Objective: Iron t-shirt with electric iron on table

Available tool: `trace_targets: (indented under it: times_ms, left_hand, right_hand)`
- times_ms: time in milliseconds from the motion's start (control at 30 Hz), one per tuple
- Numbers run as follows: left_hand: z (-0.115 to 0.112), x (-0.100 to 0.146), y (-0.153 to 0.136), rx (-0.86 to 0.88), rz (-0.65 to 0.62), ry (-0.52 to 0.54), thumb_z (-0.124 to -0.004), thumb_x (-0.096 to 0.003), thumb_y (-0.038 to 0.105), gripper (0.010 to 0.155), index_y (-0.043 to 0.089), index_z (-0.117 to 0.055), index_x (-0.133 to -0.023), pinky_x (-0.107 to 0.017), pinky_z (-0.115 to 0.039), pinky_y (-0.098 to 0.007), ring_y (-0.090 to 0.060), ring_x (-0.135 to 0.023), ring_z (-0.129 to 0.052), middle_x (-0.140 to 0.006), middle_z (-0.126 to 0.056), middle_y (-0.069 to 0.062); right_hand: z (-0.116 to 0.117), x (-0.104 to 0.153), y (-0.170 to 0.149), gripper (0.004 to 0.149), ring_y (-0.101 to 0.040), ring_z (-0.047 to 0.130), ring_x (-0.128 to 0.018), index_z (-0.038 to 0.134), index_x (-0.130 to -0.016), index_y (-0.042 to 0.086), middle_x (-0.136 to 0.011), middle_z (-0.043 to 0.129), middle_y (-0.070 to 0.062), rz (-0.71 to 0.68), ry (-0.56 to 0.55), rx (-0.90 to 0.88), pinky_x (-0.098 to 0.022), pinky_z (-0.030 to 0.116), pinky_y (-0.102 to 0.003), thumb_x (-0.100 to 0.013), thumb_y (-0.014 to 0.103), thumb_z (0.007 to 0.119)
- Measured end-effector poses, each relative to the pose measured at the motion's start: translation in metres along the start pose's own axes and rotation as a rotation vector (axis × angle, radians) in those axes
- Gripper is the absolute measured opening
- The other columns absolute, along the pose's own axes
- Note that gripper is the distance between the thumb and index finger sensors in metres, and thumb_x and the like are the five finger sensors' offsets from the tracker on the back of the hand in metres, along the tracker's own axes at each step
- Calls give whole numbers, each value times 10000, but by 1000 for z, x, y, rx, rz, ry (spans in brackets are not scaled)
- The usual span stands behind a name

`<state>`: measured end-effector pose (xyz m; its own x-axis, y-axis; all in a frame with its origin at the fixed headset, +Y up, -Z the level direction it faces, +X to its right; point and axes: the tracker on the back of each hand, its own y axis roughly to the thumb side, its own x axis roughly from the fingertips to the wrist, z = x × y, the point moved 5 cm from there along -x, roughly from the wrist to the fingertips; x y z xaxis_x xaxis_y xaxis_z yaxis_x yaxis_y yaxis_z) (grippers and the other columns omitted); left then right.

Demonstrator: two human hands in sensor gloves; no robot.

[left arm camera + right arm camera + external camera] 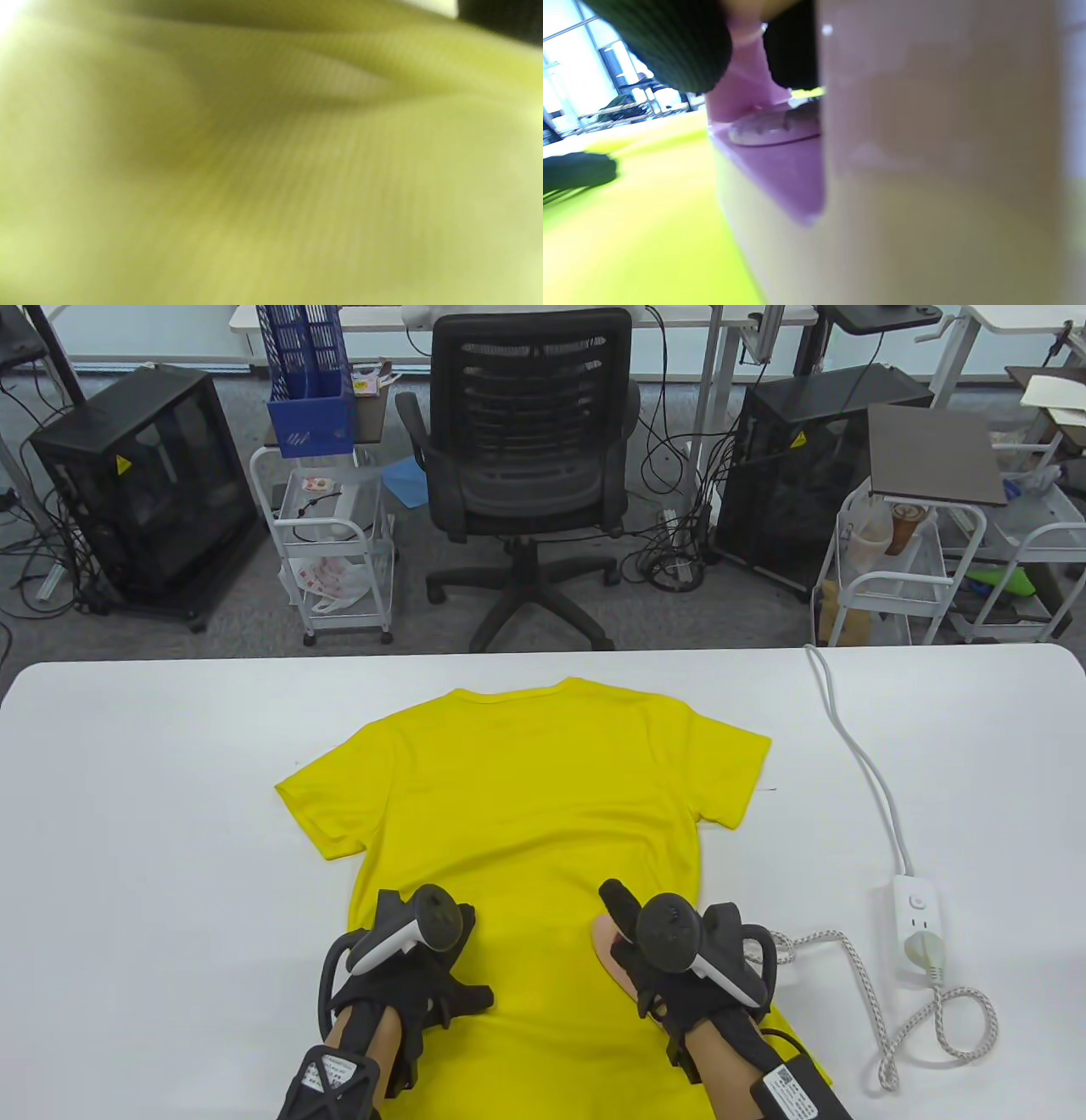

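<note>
A yellow t-shirt [526, 789] lies flat on the white table [136, 831], neck toward the far edge. My left hand [416, 959] rests on the shirt's lower left part; the left wrist view shows only blurred yellow fabric [271, 169]. My right hand [670, 950] grips the pink iron [609, 943], which sits on the shirt's lower right part, nose pointing away. In the right wrist view the iron's pink body [780, 169] fills the frame, with my gloved fingers [670, 46] above it.
A white power strip [918, 929] lies at the right, its white cable [857, 746] running to the far edge. The iron's braided cord [925, 1027] loops beside it. An office chair [526, 458] and carts stand beyond the table.
</note>
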<state>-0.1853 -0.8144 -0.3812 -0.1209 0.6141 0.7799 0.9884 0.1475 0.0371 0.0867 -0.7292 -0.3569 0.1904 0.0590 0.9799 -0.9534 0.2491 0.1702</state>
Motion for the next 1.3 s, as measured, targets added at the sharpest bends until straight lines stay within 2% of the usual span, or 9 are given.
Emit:
trace_targets:
  times_ms: [200,267,333,500,600,867,967,1067,1300]
  left_hand:
    - [0,0,-1,7,1,3,-772,-348,758,1003,489,-124,-1063,-726,-221,-751,-429,-1076,26,-1138,27,-5]
    - [0,0,-1,8,1,4,-773,-348,758,1001,490,-125,-1063,-726,-220,-750,-427,-1077,25,-1138,26,-4]
    - [0,0,-1,8,2,4,-773,-348,758,1001,491,-124,-1062,-726,-220,-750,-427,-1077,25,-1138,27,-2]
    - [0,0,-1,7,2,4,-774,-347,757,1003,489,-125,-1064,-726,-222,-750,-427,-1078,23,-1139,25,-2]
    - [0,0,-1,8,1,3,-774,-346,758,1003,492,-125,-1063,-723,-221,-752,-429,-1076,26,-1138,27,-4]
    - [0,0,-1,9,0,4,-776,-345,757,1003,492,-126,-1062,-723,-220,-752,-428,-1076,26,-1138,26,-2]
    - [0,0,-1,10,0,3,-778,-346,756,1004,492,-127,-1062,-724,-219,-753,-427,-1077,26,-1138,26,-3]
    - [0,0,-1,10,0,3,-779,-345,755,1004,491,-129,-1063,-724,-220,-753,-427,-1078,24,-1139,25,-3]
    - [0,0,-1,5,-1,2,-779,-345,754,1006,490,-127,-1064,-724,-224,-753,-430,-1078,22,-1139,23,-7]
  right_hand:
    - [20,16,73,651,-214,961,-301,486,-984,531,-677,887,-82,-216,77,9,-305,831,-455,-430,492,825]
    - [20,19,78,650,-213,964,-304,482,-981,537,-679,888,-81,-228,64,43,-307,832,-455,-429,493,823]
    - [17,17,72,653,-211,967,-299,482,-978,540,-674,892,-77,-210,38,75,-302,836,-455,-425,493,826]
    - [-3,0,0,653,-206,968,-291,484,-984,530,-669,895,-79,27,-52,75,-293,839,-449,-427,495,825]
    - [-9,-1,-24,650,-209,962,-284,501,-988,519,-664,895,-86,104,-70,-23,-289,834,-451,-431,488,834]
    - [17,10,60,651,-210,959,-302,482,-985,534,-679,885,-79,-182,90,-11,-306,830,-453,-434,489,827]
    - [20,18,79,653,-209,963,-300,482,-981,538,-676,888,-77,-234,74,46,-304,834,-454,-428,490,827]
    - [16,14,68,657,-217,965,-296,487,-975,542,-670,893,-83,-188,33,63,-300,833,-460,-422,484,837]
    - [-4,-1,-8,656,-214,961,-286,495,-986,524,-664,894,-86,41,-22,5,-292,833,-456,-431,478,842]
